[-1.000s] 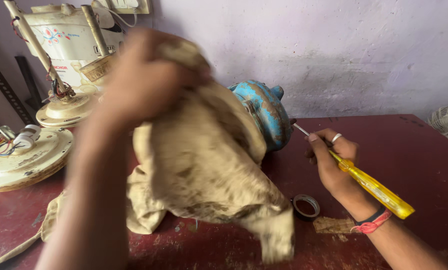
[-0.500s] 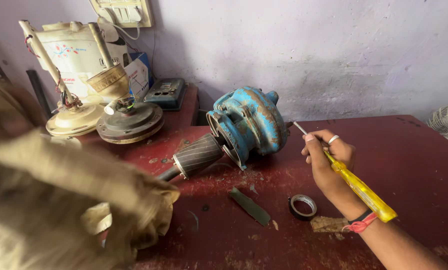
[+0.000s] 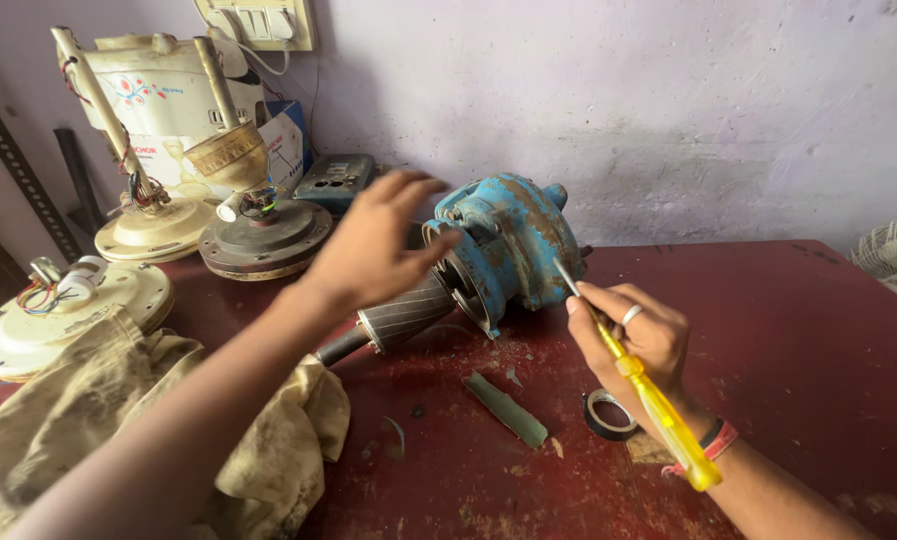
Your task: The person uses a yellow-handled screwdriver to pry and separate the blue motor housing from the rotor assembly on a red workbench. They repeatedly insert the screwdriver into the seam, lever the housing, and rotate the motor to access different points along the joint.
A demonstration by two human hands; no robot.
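Left hand: we find it raised above the desk, fingers spread and its grip open, holding nothing; the fingertips are at the near rim of the blue motor housing, and we cannot tell whether they touch it.
Right hand: its grip is closed around a yellow-handled screwdriver; we note a ring on one finger and a red band at the wrist.
Screwdriver: we see the metal shaft pointing up and left, its tip at the right side of the blue housing; the handle trails down past the wrist.
Motor housing: it lies on its side near the back of the red desk, blue paint worn and rusted, open end facing left.
Rotor: a ribbed grey cylinder on a dark shaft, we find it projecting from the housing's open end, down to the left.
Cloth: a soiled tan rag, bunched at the left front of the desk, under the left forearm.
Small items: a roll of black tape lies just beside the right hand; a green strip lies between cloth and tape.
Background: we record fan motor bases standing at the left rear by the wall.
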